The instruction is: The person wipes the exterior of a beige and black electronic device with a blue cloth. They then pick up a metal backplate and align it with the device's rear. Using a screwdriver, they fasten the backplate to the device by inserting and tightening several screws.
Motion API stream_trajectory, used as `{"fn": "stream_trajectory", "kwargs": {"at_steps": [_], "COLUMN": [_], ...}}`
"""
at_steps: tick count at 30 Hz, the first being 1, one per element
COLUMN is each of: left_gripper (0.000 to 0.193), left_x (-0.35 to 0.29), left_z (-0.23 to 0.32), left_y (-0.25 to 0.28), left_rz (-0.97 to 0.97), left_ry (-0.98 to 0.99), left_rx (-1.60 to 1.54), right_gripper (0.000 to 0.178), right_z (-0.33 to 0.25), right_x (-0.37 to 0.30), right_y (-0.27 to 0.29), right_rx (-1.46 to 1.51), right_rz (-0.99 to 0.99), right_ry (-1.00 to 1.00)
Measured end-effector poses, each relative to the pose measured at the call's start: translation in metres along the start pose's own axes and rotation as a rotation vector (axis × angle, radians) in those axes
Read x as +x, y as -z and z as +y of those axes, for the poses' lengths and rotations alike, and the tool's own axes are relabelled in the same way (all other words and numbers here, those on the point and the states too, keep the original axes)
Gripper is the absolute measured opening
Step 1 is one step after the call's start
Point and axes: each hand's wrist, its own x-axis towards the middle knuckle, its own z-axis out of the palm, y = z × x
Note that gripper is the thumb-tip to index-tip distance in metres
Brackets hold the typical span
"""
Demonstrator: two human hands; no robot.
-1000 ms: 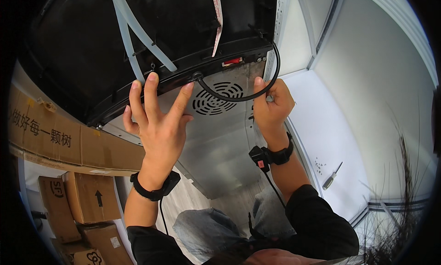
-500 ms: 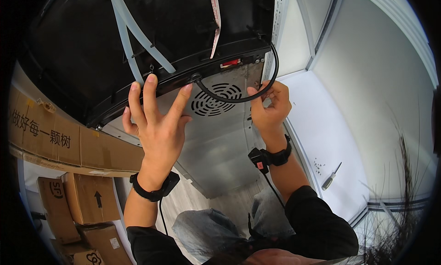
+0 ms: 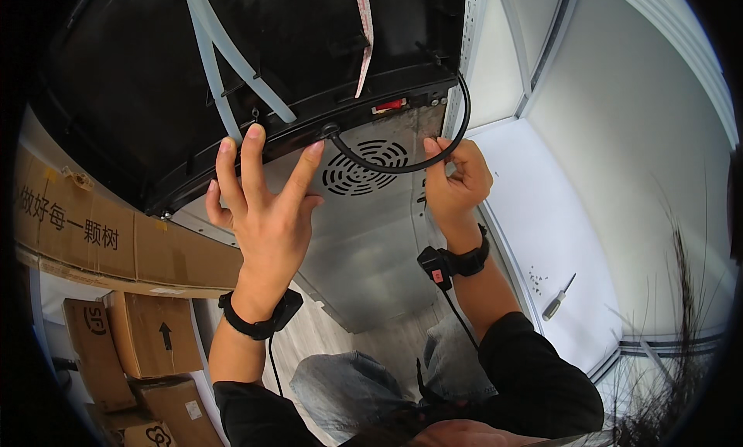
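A large black appliance body [image 3: 340, 29] with a grey metal panel [image 3: 364, 246] below it stands in front of me. My left hand [image 3: 267, 215] is open, fingers spread, its fingertips at the black lower rim. From that rim a black cord [image 3: 414, 168] loops down and round to the right, passing in front of my right thumb. Near the metal panel's right edge, my right hand [image 3: 458, 180] is closed in a pinch; whatever is between the fingers is too small or hidden to name. A red switch [image 3: 389, 106] sits in the rim above. Round vent slots [image 3: 364, 168] lie between my hands.
Two pale tubes [image 3: 236, 56] and a pinkish-white strip [image 3: 364, 44] hang over the black body. On the white surface [image 3: 557, 215] at right lie a screwdriver [image 3: 557, 298] and several small screws [image 3: 536, 279]. Cardboard boxes [image 3: 155, 335] are stacked at lower left.
My right hand has turned slightly and its thumb has shifted a little right and up. The cord moved hardly at all. My left hand has stayed in place.
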Motion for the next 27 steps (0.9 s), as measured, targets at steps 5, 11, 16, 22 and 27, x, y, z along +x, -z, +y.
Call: {"fn": "stream_trajectory", "kwargs": {"at_steps": [5, 11, 16, 22, 27], "left_gripper": [0.085, 0.085, 0.084, 0.084, 0.083], "left_x": [0.000, 0.000, 0.001, 0.000, 0.000], "left_z": [0.001, 0.001, 0.002, 0.002, 0.003], "left_y": [0.001, 0.001, 0.002, 0.001, 0.002], "left_rz": [-0.003, -0.005, -0.010, -0.012, -0.013], "left_ry": [0.005, 0.014, 0.019, 0.019, 0.023], "left_rx": [-0.012, -0.016, -0.013, -0.008, -0.009], "right_gripper": [0.022, 0.019, 0.017, 0.018, 0.021], "right_z": [-0.001, -0.007, -0.001, -0.004, -0.005], "right_x": [0.000, 0.002, 0.002, 0.001, 0.002], "right_y": [0.002, 0.005, 0.000, 0.001, 0.003], "right_rx": [-0.010, 0.034, 0.068, 0.026, 0.006], "right_rz": [-0.022, -0.051, 0.001, -0.021, -0.031], "right_ry": [-0.029, -0.094, -0.027, -0.067, -0.044]}}
